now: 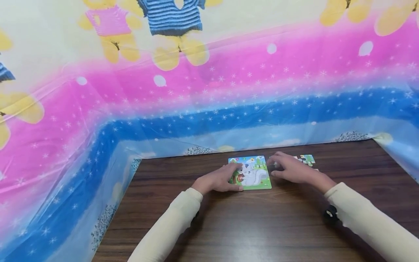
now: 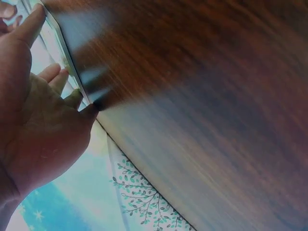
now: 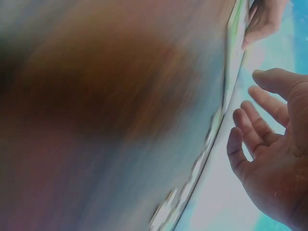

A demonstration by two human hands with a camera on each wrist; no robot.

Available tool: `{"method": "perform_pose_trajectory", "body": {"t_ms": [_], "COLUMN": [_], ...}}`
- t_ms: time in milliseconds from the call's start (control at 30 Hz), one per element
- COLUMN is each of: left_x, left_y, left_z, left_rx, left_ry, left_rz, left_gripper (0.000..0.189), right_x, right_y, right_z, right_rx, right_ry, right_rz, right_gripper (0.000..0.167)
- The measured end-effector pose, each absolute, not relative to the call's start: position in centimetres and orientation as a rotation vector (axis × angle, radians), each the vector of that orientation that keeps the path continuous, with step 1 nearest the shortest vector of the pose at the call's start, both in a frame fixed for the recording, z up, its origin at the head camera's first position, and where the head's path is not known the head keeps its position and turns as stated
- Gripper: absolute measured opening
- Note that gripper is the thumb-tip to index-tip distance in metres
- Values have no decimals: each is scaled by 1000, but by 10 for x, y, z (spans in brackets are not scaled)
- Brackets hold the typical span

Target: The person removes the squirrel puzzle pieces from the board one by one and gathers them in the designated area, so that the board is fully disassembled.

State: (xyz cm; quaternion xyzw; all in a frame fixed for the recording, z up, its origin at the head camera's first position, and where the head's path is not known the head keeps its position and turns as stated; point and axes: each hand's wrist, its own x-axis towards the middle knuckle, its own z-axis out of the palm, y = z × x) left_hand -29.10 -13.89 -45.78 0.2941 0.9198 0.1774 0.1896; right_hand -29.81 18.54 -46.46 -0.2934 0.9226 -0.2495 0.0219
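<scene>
A square picture puzzle [image 1: 253,179] with a light grey squirrel lies flat near the table's far side in the head view. My left hand [image 1: 222,178] rests at its left side, thumb on the near left corner and fingers spread over the left part. In the left wrist view the thumb and fingers of that left hand [image 2: 48,115] touch the puzzle's edge. My right hand [image 1: 289,168] hovers just off the puzzle's right edge, fingers loosely bent, with nothing visible between them. Loose puzzle pieces [image 1: 307,159] lie beyond this hand, which partly hides them.
The dark wooden table [image 1: 242,225] stretches toward me from the puzzle. Behind it and at its sides hangs a printed cloth [image 1: 209,127] in pink, blue and cream. A dark round thing [image 1: 330,213] sits under the right sleeve's cuff.
</scene>
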Motion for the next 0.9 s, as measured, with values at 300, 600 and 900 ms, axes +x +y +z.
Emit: {"method": "perform_pose_trajectory", "body": {"t_ms": [300, 600, 900], "left_x": [-294, -294, -293], "left_y": [-139, -138, -138], "left_z": [-459, -461, -460], "left_rx": [827, 876, 887], "left_ry": [2599, 2598, 2595], "left_rz": [507, 506, 513], "left_gripper": [85, 60, 55], "right_x": [-312, -309, -317], "right_y": [134, 106, 102], "right_z": [-460, -463, -464], "right_rx": [-887, -894, -819], "right_ry": [2843, 2836, 2765], "right_rz": [-690, -539, -602], "right_gripper": [38, 47, 56]}}
